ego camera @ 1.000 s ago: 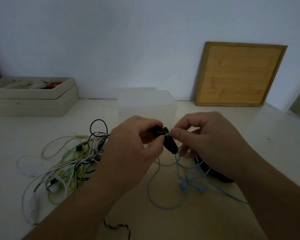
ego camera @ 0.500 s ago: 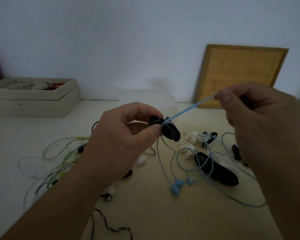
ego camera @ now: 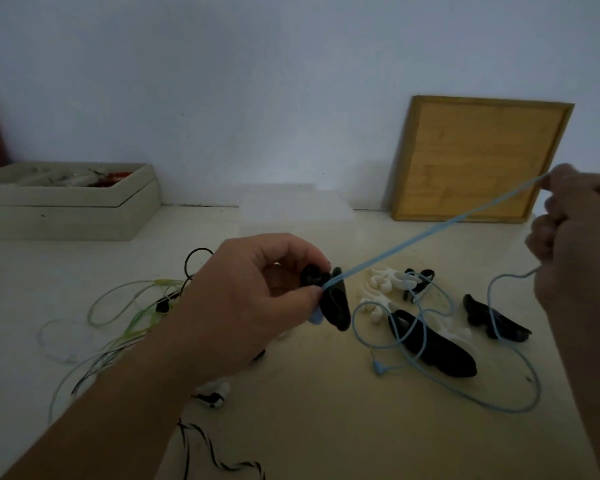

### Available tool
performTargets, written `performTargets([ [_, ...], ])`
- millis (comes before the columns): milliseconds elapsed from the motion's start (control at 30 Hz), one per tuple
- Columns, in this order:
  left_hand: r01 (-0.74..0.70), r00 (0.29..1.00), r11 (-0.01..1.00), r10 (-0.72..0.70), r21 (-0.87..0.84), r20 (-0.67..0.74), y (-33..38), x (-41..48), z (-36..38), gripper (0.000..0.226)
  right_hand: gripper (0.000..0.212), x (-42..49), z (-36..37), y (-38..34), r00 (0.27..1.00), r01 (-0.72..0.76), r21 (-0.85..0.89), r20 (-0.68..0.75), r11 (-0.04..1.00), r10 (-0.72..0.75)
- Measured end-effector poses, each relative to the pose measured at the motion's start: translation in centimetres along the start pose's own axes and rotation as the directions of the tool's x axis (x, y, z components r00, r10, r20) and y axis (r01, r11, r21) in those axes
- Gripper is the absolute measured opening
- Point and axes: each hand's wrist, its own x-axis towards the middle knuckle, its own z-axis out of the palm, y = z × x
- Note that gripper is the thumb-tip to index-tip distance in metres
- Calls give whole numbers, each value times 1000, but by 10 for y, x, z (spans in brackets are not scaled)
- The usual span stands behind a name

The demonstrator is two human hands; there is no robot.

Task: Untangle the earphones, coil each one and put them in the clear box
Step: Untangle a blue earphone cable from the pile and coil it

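My left hand (ego camera: pixel 257 306) pinches a black cord winder (ego camera: pixel 333 303) above the table, with the light blue earphone cable (ego camera: pixel 430 233) held against it. That cable runs taut up and right to my right hand (ego camera: pixel 575 237), which grips it at the right edge. The rest of the blue cable loops loosely on the table, its plug (ego camera: pixel 377 367) lying near the middle. A tangle of green, white and black earphones (ego camera: pixel 118 327) lies at the left. The clear box (ego camera: pixel 297 216) stands behind my left hand, by the wall.
Several black and white cord winders (ego camera: pixel 430 341) lie scattered on the table at the right. A beige tray (ego camera: pixel 66 202) with small items sits at the back left. A wooden board (ego camera: pixel 478 157) leans on the wall. A black-and-white striped cable (ego camera: pixel 215 455) lies near the front edge.
My right hand has pulled the blue cable away from the winder, up and to the right, stretching it taut. The left hand kept hold of the black winder.
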Motion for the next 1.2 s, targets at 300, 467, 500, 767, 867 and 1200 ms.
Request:
performTargets([
  [300,-83,997,996,82,46,15,1,-3,7,22,14,10,-9,14,989,-143,-397,-15,906,149],
  [467,-116,993,993,117,37,-23,2,-3,10,23,26,-7,-4,8,991,68,-838,119,541,59],
  [500,-118,992,992,119,37,-29,2,-3,11,24,32,-16,2,2,980,164,-831,197,531,5],
  [767,-146,988,989,147,31,-54,3,-4,11,23,61,-80,39,-8,344,339,-502,853,795,392],
  [867,-139,988,989,141,48,-63,1,-3,10,25,35,-74,38,-11,421,318,-540,817,779,394],
  [1200,-213,976,960,217,181,-3,-1,-2,12,28,10,-56,24,-15,472,155,-379,840,912,269],
])
